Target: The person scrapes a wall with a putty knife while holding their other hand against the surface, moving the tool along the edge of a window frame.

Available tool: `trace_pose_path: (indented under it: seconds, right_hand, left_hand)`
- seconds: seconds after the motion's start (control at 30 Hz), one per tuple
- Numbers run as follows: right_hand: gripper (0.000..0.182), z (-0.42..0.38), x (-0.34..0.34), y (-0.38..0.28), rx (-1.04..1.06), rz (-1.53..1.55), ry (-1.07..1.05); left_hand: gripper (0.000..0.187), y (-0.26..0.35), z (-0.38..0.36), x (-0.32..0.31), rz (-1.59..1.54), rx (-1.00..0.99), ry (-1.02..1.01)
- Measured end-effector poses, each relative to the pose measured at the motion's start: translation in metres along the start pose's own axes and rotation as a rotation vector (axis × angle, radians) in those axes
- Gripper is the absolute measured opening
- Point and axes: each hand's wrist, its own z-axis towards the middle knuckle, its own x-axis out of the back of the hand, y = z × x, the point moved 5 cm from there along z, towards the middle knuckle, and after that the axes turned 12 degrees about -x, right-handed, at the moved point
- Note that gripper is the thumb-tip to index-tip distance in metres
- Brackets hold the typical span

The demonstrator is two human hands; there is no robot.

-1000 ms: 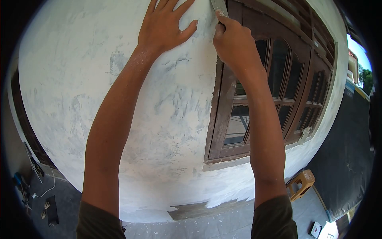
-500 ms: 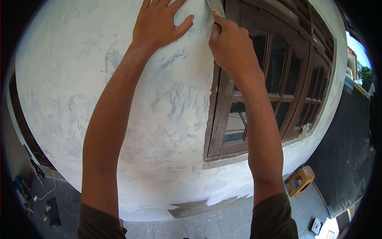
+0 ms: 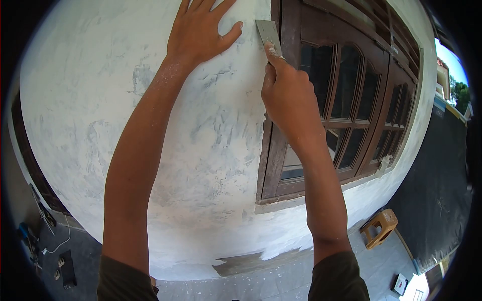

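Note:
My left hand (image 3: 201, 32) lies spread against the white, patchy wall (image 3: 211, 125), its fingertips cut off by the top edge of the view. In my right hand (image 3: 288, 88) is a putty knife (image 3: 268, 33), gripped with the index finger stretched along it. The flat metal blade points up and sits at the wall's border with the brown wooden window frame (image 3: 271, 160). Whitish residue marks the index finger and the blade. My fist hides the handle.
Glazed window shutters (image 3: 351, 95) fill the right side. Below stands a tan plastic stool (image 3: 380, 228) on the grey tiled floor (image 3: 226, 291), which is dotted with white specks. A dark panel (image 3: 432, 185) leans at far right. A white cable (image 3: 63, 243) lies at lower left.
My right hand has drawn the putty knife downward along the window's edge, bringing the whole blade into view. My left hand has stayed in place on the wall.

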Motion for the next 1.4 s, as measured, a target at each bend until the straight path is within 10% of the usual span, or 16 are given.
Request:
trace_pose_path:
  seconds: [1.4]
  right_hand:
    - [0.041, -0.007, 0.012, 0.012, -0.045, 0.001, -0.114]
  left_hand:
    - [0.065, -0.001, 0.001, -0.003, 0.007, 0.010, -0.002]
